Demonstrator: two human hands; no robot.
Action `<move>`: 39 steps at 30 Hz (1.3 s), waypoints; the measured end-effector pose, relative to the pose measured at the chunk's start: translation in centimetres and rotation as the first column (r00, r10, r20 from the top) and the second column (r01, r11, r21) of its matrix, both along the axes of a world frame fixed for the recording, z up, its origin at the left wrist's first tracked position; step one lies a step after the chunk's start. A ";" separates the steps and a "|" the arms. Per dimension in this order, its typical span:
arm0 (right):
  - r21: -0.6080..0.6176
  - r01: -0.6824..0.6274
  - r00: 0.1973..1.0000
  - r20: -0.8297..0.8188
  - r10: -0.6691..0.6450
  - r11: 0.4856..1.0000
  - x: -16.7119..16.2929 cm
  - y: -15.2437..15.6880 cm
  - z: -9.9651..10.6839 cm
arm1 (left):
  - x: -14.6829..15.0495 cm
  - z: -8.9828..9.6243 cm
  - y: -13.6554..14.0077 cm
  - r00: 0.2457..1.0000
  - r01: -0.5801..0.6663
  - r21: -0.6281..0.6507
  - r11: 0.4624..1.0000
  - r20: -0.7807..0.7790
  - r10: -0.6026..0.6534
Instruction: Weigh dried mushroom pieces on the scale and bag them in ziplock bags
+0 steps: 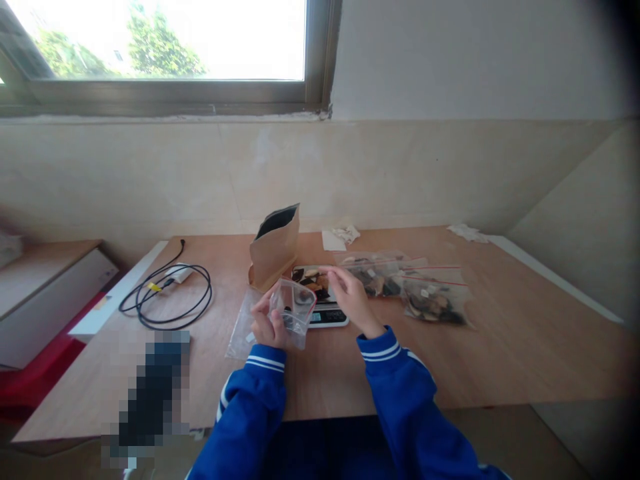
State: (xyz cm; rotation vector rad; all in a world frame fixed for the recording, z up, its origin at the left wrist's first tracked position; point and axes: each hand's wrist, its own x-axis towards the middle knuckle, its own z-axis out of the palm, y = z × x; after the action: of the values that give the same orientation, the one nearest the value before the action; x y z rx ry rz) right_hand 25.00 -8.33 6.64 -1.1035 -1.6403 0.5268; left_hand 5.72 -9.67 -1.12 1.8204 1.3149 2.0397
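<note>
My left hand (269,328) is closed on a clear zip bag (300,303) with a red seal line, its mouth spread toward the scale. A few dark bits show inside the bag. My right hand (353,297) is over a kitchen scale (327,319), fingers drawn together at the pile of dried slices (309,275) on it. Whatever lies between those fingertips is too small to make out. The slices are dark and pale brown, and the scale's display is lit. Just behind the zip bag stands an open brown paper pouch (275,250).
Filled zip bags (435,300) lie right of the scale. More clear plastic (240,327) rests under my left hand. A coiled black cable (173,293) and a blurred dark object (155,390) are at left. Crumpled tissue (347,233) lies at the table's back, below a window (175,40).
</note>
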 end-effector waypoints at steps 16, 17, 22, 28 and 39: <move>0.062 -0.181 0.912 0.383 0.144 0.982 0.6 3.3 -6.8 | 0.2 0.7 -0.3 0.997 0.015 -0.042 0.999 0.079 -0.012; 0.069 -0.158 0.919 0.374 0.121 0.985 0.7 3.3 -6.8 | 0.3 0.8 -0.3 0.997 0.013 -0.039 0.999 0.081 -0.010; 0.119 0.007 0.960 0.279 -0.040 0.993 0.6 3.5 -7.1 | 0.3 0.9 -0.3 0.998 0.027 -0.018 0.999 0.063 -0.025; 0.086 0.078 0.997 -0.008 -0.077 0.993 -0.1 2.9 -4.2 | 0.3 1.0 -0.3 0.998 0.019 -0.039 0.999 0.059 -0.016; -0.293 -0.407 0.847 -0.476 0.236 0.865 -3.6 -1.7 4.9 | 0.3 0.5 -0.1 0.997 0.053 -0.009 0.999 0.060 -0.052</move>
State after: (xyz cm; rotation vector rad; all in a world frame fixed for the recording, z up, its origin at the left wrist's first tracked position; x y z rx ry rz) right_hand 21.43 -10.01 11.52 -0.8909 -1.3629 1.2747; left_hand 5.97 -9.78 -0.66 1.7565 1.2468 2.0396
